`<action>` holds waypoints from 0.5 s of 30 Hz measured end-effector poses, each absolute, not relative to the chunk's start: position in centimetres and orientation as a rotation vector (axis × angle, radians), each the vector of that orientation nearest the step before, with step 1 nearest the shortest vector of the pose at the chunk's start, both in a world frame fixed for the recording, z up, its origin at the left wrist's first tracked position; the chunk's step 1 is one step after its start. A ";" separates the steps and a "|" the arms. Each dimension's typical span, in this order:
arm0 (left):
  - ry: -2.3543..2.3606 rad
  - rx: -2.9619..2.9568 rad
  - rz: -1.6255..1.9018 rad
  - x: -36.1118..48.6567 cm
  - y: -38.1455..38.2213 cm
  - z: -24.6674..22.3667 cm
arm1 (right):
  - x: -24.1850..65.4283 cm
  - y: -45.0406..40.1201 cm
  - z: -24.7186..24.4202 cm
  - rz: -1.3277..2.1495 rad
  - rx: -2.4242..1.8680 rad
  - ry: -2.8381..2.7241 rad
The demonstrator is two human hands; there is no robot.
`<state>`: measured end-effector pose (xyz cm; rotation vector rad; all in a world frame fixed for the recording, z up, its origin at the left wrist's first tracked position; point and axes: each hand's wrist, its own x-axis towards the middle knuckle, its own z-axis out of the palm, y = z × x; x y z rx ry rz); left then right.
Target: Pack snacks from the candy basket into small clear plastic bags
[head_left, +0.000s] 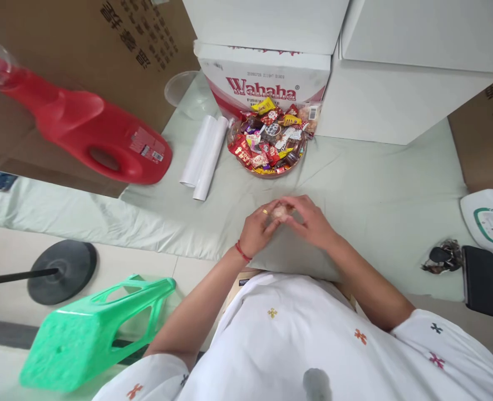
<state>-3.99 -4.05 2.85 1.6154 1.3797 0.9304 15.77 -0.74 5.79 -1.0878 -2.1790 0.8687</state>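
Both of my hands meet above the pale green cloth, near the front edge of the table. Between their fingertips is a small pinkish, partly see-through packet (279, 212), its details too small to make out. My left hand (257, 229), with a gold ring and a red wrist cord, grips the packet's left side. On the other side, my right hand (310, 220) has its thumb and fingers closed on the packet. Just beyond the hands sits a round dish heaped with wrapped sweets (271, 139).
A Wahaha box (267, 75) and white boxes (397, 94) stand behind. Two white rolls (207, 159) and a red bottle (104, 133) are at left. Keys (442, 256), a black phone (480, 278) and a white container (492, 217) lie right. A green stool (79, 334) is on the floor.
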 end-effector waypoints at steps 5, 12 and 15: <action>1.139 0.872 0.971 -1.8 -4.5 4.1 | 18.0 -2.5 4.8 1.155 -1.295 -1.844; 1.275 0.865 0.728 -1.5 -6.5 4.0 | 27.9 -4.0 5.6 1.422 -1.641 -1.807; 1.356 0.864 0.727 -3.6 -7.4 3.4 | 36.2 0.7 7.4 0.977 -1.987 -1.798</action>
